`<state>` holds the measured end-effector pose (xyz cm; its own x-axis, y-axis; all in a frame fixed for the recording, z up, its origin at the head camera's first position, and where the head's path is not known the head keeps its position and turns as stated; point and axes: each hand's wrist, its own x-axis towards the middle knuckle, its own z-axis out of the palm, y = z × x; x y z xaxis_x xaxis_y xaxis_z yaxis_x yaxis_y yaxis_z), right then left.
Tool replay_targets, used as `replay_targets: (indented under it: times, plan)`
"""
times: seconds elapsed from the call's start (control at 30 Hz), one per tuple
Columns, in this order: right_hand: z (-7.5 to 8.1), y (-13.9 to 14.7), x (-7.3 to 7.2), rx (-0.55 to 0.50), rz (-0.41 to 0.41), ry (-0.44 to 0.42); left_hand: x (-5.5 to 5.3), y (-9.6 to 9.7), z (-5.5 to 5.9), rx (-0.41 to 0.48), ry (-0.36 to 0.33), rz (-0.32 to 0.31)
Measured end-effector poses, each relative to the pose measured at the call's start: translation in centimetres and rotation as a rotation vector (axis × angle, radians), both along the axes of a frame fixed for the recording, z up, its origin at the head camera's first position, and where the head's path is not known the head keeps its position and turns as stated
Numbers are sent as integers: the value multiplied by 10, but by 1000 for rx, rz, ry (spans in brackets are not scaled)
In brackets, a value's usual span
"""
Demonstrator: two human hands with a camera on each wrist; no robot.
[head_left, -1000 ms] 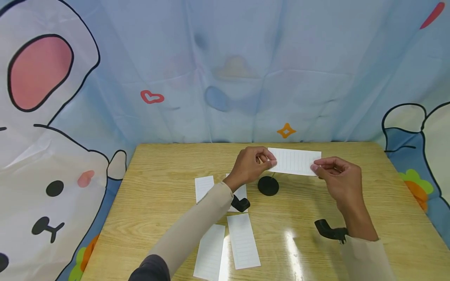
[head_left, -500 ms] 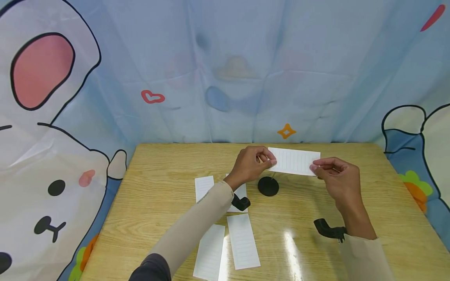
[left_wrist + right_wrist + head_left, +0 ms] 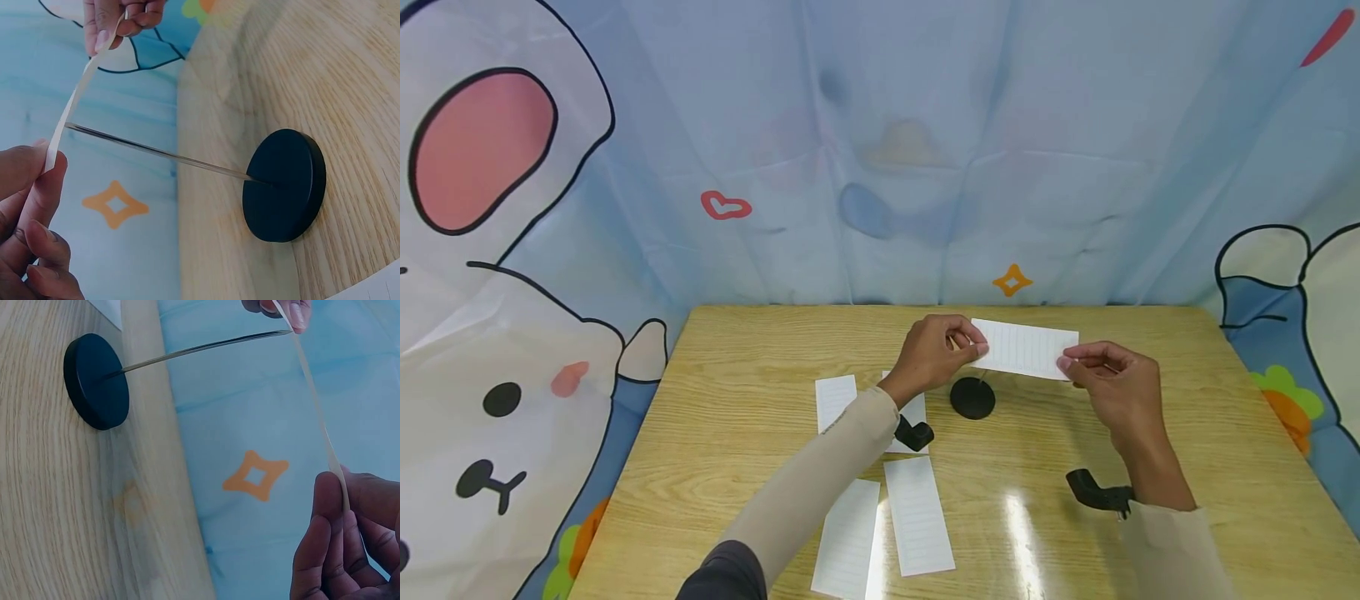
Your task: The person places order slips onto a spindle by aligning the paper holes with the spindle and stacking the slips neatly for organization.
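A white lined paper slip [image 3: 1028, 350] is held level across the far middle of the table, above a receipt spike with a round black base [image 3: 972, 398]. My left hand [image 3: 942, 350] pinches the slip's left end between thumb and fingers. At the other end my right hand [image 3: 1118, 392] pinches it the same way. Seen from the left wrist, the upright metal spike [image 3: 156, 152] rises from its base to the slip, its tip right at the paper's underside. The right wrist view shows the slip [image 3: 315, 406] edge-on, the tip meeting it close to the left hand's fingers.
Several lined slips lie left of the spike: one slip [image 3: 919, 517] and another slip [image 3: 846, 542] near the front, with a further slip [image 3: 835, 400] behind, partly under the left sleeve [image 3: 820, 475]. A patterned blue curtain [image 3: 880, 167] hangs behind the wooden table [image 3: 737, 350].
The right hand has moved slightly left and toward the front, so the slip's right end sits a little lower. The left hand stays nearly in place.
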<state>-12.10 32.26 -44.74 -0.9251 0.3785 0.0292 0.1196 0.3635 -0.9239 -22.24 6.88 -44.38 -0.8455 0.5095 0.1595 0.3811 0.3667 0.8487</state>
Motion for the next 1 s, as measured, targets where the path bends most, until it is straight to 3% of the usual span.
replay_targets:
  times: [0.63,1.0]
  plan:
    - [-11,0,-1,-49,1,-23,0,0,-2,-12,28,1]
    - [-19,0,-1,-26,19,-25,2,-2,-6,-29,26,-1]
